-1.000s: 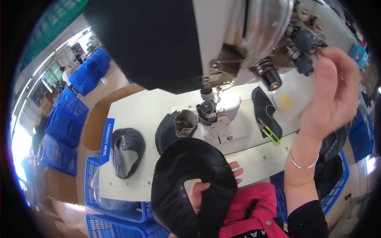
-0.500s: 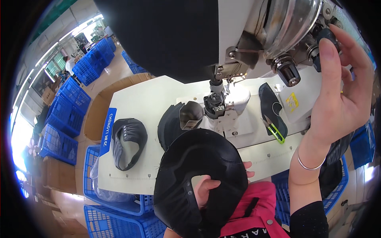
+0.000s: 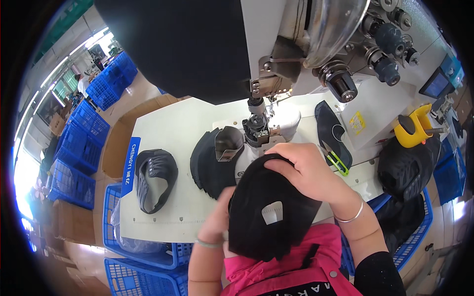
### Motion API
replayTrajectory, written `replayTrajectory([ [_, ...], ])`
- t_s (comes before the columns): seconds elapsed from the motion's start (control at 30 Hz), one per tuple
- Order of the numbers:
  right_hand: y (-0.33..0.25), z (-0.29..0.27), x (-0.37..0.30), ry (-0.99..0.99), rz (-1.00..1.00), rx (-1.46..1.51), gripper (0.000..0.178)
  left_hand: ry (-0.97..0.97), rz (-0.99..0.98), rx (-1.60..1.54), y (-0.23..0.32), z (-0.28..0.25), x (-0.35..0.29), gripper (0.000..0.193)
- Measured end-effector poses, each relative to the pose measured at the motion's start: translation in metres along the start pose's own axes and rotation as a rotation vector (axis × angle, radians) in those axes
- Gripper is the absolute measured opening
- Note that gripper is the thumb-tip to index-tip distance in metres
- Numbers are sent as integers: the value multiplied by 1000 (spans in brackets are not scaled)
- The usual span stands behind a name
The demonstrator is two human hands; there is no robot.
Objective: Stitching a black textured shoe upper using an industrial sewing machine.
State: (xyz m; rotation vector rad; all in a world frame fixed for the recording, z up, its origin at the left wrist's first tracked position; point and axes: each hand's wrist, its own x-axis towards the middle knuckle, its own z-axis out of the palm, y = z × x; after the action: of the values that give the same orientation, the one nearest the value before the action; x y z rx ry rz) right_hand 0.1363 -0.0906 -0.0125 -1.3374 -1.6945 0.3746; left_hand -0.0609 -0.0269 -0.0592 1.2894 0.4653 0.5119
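Observation:
My right hand is closed on the far edge of a black shoe upper, thumb on the near face. The upper hangs in front of me with its lining toward me; a small opening shows in it. My left hand is at the upper's left edge, blurred, its fingers hidden. Just beyond stands the post of a sewing machine, its needle area above the far edge of the upper. Another black and grey shoe upper lies on the white table at the left.
Stacked black pieces lie left of the post. Green-handled thread snips rest by a flat black piece on the right. A yellow holder and another upper are farther right. Blue crates stand below and left.
My right hand has left the machine's tension knob and come down to grip the upper's far edge. The upper has turned, and my left hand has moved out to its left side.

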Motion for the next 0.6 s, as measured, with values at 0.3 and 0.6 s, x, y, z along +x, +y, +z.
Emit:
replayTrajectory([
  [0.3, 11, 22, -18, -96, 0, -262, 21, 312, 357, 957, 17, 36, 14, 15],
  [0.6, 34, 4, -18, -442, 336, 437, 44, 113, 162, 574, 7, 23, 24, 20],
])
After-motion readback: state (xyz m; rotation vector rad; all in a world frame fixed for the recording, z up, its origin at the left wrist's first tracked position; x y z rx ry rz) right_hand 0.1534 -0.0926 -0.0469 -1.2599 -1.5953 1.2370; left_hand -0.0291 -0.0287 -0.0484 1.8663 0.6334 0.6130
